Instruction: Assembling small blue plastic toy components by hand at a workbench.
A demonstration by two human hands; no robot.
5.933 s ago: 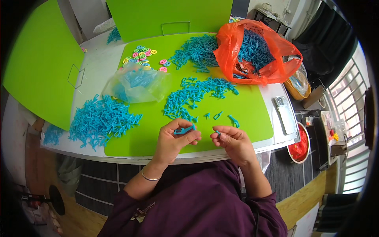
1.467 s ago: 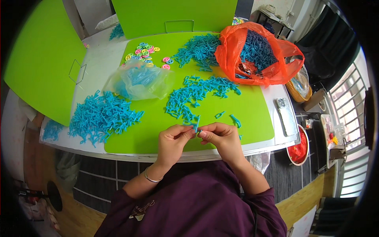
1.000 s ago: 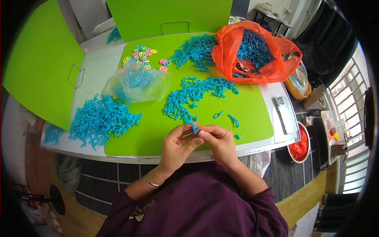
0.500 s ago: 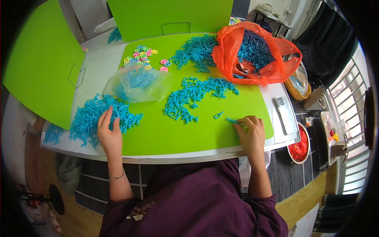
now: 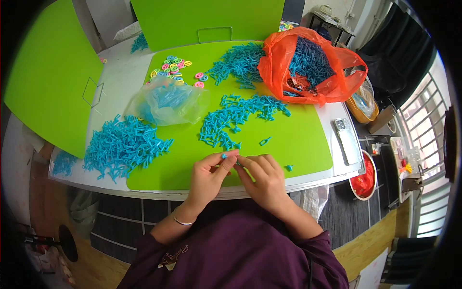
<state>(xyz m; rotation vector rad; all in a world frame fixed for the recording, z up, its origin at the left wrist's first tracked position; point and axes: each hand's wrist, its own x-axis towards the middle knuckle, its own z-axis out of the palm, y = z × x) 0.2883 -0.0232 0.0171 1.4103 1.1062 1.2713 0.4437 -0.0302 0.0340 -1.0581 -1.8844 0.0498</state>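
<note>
My left hand (image 5: pixel 210 174) and my right hand (image 5: pixel 263 179) meet over the near edge of the green board (image 5: pixel 192 176). A small blue plastic piece (image 5: pixel 224 156) shows between my left thumb and fingers, which are closed on it. The right fingertips pinch right beside it, with a bit of blue at their tips, mostly hidden. Just beyond my hands spreads a loose group of blue plastic pieces (image 5: pixel 219 127). One forked blue piece (image 5: pixel 265 141) lies apart from it, and a short blue piece (image 5: pixel 289 167) rests right of my right hand. A big heap of forked blue pieces (image 5: pixel 122 147) is at left.
A clear bag (image 5: pixel 168 103) of blue pieces lies behind, near colourful plastic rings (image 5: pixel 173 66). At the back right, a red plastic bag (image 5: pixel 276 62) holds darker blue pieces, beside another blue pile (image 5: pixel 238 62). A phone (image 5: pixel 346 140) lies by the right edge. Green panels (image 5: pixel 53 82) stand left and behind.
My left hand has left the heap at left and moved right; my right hand has moved left. They now meet at the front middle. The short blue piece lies uncovered where my right hand was.
</note>
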